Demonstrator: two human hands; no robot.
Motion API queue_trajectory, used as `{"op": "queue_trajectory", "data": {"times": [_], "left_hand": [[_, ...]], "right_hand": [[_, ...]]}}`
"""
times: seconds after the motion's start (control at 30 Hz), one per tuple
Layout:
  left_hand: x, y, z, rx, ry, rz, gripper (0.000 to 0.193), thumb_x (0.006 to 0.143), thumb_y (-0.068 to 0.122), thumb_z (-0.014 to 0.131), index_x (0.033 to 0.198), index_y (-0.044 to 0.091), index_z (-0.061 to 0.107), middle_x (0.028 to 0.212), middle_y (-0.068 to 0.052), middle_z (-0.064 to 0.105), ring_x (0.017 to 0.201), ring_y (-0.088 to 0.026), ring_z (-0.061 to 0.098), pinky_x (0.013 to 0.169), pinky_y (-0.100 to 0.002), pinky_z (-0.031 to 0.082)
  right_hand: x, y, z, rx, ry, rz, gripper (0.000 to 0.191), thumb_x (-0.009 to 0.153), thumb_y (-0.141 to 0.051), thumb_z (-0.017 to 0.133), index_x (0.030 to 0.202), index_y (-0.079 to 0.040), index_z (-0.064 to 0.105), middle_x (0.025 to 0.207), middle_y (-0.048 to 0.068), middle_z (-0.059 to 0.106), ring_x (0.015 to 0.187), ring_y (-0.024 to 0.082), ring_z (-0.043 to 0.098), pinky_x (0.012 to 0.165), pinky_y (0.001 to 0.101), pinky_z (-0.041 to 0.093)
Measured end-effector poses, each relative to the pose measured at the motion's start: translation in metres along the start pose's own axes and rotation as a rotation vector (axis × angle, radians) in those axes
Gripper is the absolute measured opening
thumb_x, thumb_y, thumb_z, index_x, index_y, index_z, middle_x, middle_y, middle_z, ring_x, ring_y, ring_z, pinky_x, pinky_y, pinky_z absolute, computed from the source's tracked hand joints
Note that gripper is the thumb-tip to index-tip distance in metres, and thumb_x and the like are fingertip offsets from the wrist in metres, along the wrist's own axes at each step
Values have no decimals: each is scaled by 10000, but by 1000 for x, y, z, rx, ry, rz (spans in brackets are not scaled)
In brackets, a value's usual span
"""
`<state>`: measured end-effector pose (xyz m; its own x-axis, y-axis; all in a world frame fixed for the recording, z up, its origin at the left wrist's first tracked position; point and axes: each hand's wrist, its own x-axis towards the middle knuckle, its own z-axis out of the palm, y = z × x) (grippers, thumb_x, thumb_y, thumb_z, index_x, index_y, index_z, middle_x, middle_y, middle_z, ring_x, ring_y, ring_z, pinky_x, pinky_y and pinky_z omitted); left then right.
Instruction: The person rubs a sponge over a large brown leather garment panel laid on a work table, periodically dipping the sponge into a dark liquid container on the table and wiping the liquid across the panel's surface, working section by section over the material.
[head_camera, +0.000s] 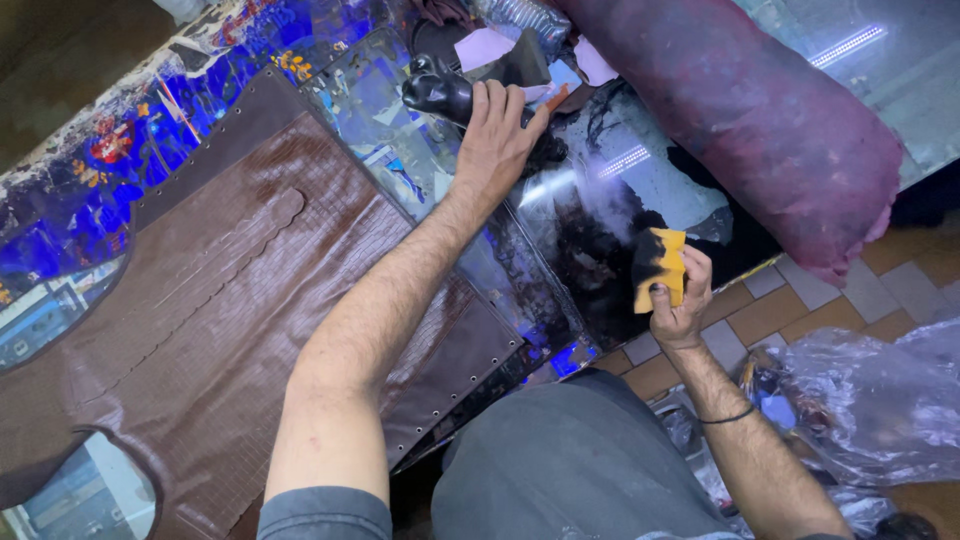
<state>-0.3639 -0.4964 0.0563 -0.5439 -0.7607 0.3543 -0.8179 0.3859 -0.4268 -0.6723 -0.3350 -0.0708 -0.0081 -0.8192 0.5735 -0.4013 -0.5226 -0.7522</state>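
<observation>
A black-stained yellow sponge (660, 266) is gripped in the right hand (682, 300) over the smeared glass table (620, 170). A black bottle (440, 90) at the table's far edge is touched by the spread left hand (495, 140). The brown leather (230, 300) nearby could be stained if dye were dripped or the bottle tipped.

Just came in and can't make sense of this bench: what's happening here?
A person stands at a glass-topped table smeared with black stain. Their right hand grips a yellow sponge blackened with the same stain, held just above the table edge. Their left hand reaches across to a glossy black object at the far side, resting on it. A large brown leather piece with an embossed texture lies flat on the left part of the table, and a dark red roll lies at the far right.
</observation>
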Motion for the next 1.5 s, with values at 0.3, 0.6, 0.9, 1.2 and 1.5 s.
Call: {"op": "queue_trajectory", "data": {"times": [0.3,0.6,0.9,1.2,1.5], "left_hand": [[3,6,-3,60,-23,28,385,957,200,596,1333,119,624,1265,-237,559,1274,-444,469,1163,-561,269],[4,8,-2,115,-32,51,404,955,221,591,1349,137,617,1290,-233,555,1295,-431,461,1170,-554,248],[1,9,5,136,9,56,407,951,249,594,1343,144,627,1316,-238,560,1327,-440,456,1189,-556,233],[1,6,2,90,54,58,373,963,233,607,1312,105,638,1310,-246,565,1317,-452,463,1195,-562,250],[2,10,11,140,39,78,436,942,256,639,1361,136,619,1335,-227,553,1346,-446,446,1198,-559,240]], "right_hand": [[-1,2,1,6,6,0,504,1069,-416,575,1404,-56,459,1371,215,530,1233,328,584,1072,458,489],[-1,5,1,-29,-9,-14,516,1084,-466,538,1402,-69,449,1359,215,534,1258,337,577,1088,474,492],[1,0,1,-13,-1,-13,497,1078,-419,566,1399,-56,459,1357,215,530,1240,338,586,1066,465,499],[-1,2,2,-14,-7,-9,479,1078,-414,558,1386,-62,455,1361,204,530,1225,322,596,1047,452,507],[0,4,1,-35,-19,-32,500,1085,-428,544,1403,-54,446,1369,206,522,1245,331,583,1064,457,502]]}}
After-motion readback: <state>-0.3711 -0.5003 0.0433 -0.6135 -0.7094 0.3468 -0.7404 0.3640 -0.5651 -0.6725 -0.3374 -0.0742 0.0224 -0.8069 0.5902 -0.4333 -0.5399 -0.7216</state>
